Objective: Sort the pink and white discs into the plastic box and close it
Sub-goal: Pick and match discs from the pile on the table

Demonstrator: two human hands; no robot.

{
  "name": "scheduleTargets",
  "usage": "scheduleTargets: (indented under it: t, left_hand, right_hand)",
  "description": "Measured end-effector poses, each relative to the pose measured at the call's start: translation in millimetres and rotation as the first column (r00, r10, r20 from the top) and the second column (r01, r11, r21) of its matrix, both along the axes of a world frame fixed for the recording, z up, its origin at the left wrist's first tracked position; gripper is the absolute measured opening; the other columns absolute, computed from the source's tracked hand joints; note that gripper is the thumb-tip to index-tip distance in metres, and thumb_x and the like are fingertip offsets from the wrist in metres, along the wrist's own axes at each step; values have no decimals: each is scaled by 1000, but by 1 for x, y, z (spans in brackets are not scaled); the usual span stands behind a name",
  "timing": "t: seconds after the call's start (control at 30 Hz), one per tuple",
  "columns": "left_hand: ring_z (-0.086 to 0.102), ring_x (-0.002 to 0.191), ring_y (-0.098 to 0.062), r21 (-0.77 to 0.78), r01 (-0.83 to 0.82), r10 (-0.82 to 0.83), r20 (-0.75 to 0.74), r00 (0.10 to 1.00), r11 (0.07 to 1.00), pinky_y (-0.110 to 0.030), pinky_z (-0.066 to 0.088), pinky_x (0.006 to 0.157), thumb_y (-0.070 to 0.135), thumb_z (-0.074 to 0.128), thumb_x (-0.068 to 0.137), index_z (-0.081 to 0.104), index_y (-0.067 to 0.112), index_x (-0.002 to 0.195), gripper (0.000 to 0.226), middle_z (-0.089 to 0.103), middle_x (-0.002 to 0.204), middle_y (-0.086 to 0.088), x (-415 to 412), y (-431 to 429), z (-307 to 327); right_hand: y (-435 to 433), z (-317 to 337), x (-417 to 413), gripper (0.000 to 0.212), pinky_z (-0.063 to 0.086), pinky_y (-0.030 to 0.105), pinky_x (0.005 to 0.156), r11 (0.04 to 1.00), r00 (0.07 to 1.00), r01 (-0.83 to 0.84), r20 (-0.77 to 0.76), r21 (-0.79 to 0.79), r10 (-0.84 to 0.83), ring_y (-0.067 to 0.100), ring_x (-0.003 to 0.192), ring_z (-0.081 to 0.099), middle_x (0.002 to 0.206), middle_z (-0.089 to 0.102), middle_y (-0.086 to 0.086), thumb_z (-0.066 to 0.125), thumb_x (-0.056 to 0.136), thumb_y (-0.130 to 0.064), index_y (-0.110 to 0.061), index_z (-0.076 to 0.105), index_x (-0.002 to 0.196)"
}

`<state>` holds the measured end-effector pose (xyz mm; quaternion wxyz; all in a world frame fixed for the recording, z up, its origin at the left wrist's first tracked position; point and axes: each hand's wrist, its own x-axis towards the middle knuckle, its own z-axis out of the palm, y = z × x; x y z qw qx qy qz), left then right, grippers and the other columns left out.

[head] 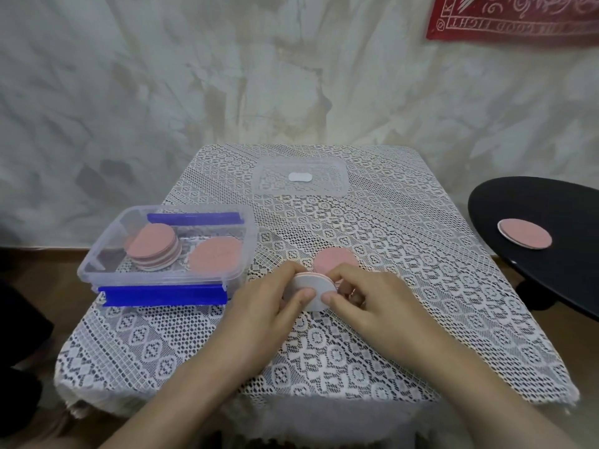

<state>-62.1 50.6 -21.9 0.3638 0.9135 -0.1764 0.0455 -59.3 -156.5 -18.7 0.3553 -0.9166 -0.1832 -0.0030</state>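
A clear plastic box point(97, 257) with blue clips stands open at the table's left. It holds a stack of pink and white discs point(155, 249) and a single pink disc point(215, 259) beside the stack. My left hand point(265, 303) and my right hand point(366, 294) together grip a small stack of discs point(312, 286), white face toward me, tilted up just above the lace cloth. Both thumbs press on its white face. A pink disc point(335, 258) lies flat right behind the hands. The clear lid point(299, 181) lies at the table's far side.
The table wears a white lace cloth point(421, 254). To the right is a round black table point(557, 264) with another pink and white disc point(524, 233) on it. A pale wall rises behind, with a red cloth point(512, 17) hanging at the top right.
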Motion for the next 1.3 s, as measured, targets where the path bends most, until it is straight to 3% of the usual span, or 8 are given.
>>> scheduleTargets:
  t: [0.23,0.37,0.63,0.8,0.93,1.03,1.13,1.3]
  left_hand:
    - [59,72,-5,-9,8,-8,27,1000,1000,-39,51,65,47,50,99,55,37,110,15,64,80,11,0,-2,2]
    - [56,72,-5,42,21,-21,2,1000,999,-39,50,67,45,49,100,52,33,100,12,61,78,11,0,-3,-1]
    - [57,71,-12,16,32,-32,-7,999,999,-45,48,66,45,48,101,52,29,99,16,61,77,6,-1,-2,-2]
    - [56,69,-15,-72,21,-19,24,1000,997,-37,45,60,47,49,98,52,30,94,18,60,74,3,-5,4,6]
    - [57,69,-15,-137,-19,27,53,998,990,-31,43,58,47,53,97,56,31,97,17,61,75,3,-8,19,19]
    - [60,74,-10,-192,-54,62,35,997,980,-26,48,57,44,55,97,59,37,102,10,63,84,12,-9,35,27]
    - [63,79,-6,-210,-109,114,11,993,972,-34,56,66,49,55,96,59,40,108,15,65,91,15,-9,57,30]
    - [65,100,-4,-277,-197,187,-62,980,941,-45,58,84,52,59,86,61,45,113,28,67,107,20,-2,102,35]
  right_hand:
    - [2,2,-2,12,43,20,55,1000,999,7,47,-5,-6,7,63,58,68,62,-13,55,101,-43,-37,65,105]
    - [3,0,-4,12,43,26,56,995,999,-20,33,-101,24,9,62,57,69,62,-11,53,102,-43,-34,61,99]
    - [4,-3,-3,13,42,27,56,996,999,-17,35,-90,20,8,62,56,70,62,-11,53,102,-42,-32,60,99]
    - [8,4,-4,11,40,18,54,999,999,5,45,40,-7,5,60,57,73,64,-13,56,101,-41,-34,63,104]
    - [21,15,-2,11,45,17,62,987,1000,0,28,163,-4,2,74,62,86,66,-14,59,99,-40,-37,65,108]
    - [38,23,4,8,54,28,66,973,999,-32,5,227,32,6,76,65,85,67,-11,61,98,-37,-38,66,105]
    - [61,32,11,13,58,43,72,968,997,-70,-11,242,75,10,76,66,84,68,-10,63,97,-37,-38,65,110]
    - [105,43,26,15,51,35,56,958,992,-108,-33,266,121,13,69,68,85,68,-9,66,97,-31,-42,61,105]
